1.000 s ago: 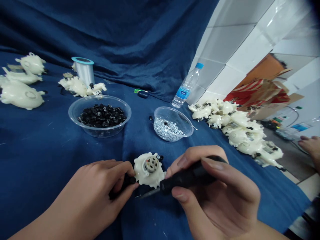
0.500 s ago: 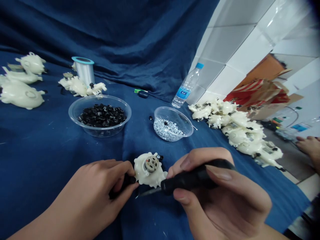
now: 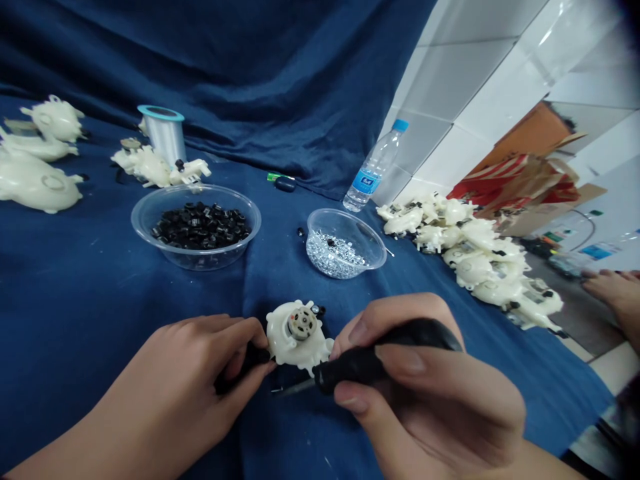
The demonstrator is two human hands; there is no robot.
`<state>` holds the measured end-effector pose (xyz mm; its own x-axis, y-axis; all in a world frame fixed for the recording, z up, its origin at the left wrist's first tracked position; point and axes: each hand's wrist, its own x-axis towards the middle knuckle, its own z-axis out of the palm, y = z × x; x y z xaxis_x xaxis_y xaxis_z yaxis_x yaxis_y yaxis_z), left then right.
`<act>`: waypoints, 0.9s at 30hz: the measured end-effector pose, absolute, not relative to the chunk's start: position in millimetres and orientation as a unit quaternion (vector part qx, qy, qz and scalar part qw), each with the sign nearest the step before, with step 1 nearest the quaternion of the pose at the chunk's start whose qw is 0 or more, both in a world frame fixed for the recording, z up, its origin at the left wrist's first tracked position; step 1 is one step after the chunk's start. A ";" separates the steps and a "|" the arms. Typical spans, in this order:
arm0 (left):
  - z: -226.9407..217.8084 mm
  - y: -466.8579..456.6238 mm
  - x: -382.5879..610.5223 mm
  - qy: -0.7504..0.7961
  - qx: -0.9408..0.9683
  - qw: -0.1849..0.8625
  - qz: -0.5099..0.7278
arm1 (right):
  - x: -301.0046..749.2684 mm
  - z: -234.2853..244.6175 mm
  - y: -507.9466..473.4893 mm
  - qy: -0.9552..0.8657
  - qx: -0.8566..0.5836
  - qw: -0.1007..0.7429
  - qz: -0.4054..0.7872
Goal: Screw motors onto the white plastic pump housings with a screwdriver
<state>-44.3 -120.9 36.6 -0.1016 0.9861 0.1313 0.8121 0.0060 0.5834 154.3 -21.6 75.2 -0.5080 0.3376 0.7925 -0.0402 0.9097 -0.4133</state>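
White plastic housing [image 3: 293, 343] with small motor [image 3: 301, 325] set in its top, held low over blue cloth [image 3: 100, 300]; left hand [image 3: 170, 380] curled nearly shut around black part [image 3: 249, 367], pressed against housing's left edge; right hand [image 3: 425, 393] wrapped tight around black-handled screwdriver [image 3: 370, 363], metal shaft [image 3: 295, 388] running just under housing, tip hidden

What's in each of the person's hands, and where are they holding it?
Right hand: a black-handled screwdriver, by the handle. Left hand: a white plastic motor housing, by its edge.
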 end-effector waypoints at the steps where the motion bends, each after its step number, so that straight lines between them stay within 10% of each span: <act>1: 36.7 -121.3 -44.3 0.689 0.652 0.162 0.271 | 153.8 77.1 -22.2 -0.849 -0.091 0.486 0.188; 27: 39.8 -115.2 -43.2 0.687 0.632 0.175 0.313 | 153.3 76.2 -16.9 -0.858 -0.075 0.452 0.233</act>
<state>-43.2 -115.2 39.8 -0.1404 0.9778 0.1556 0.7588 0.0054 0.6513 153.3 -16.9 76.2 -0.5795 0.3384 0.7414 -0.0824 0.8807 -0.4664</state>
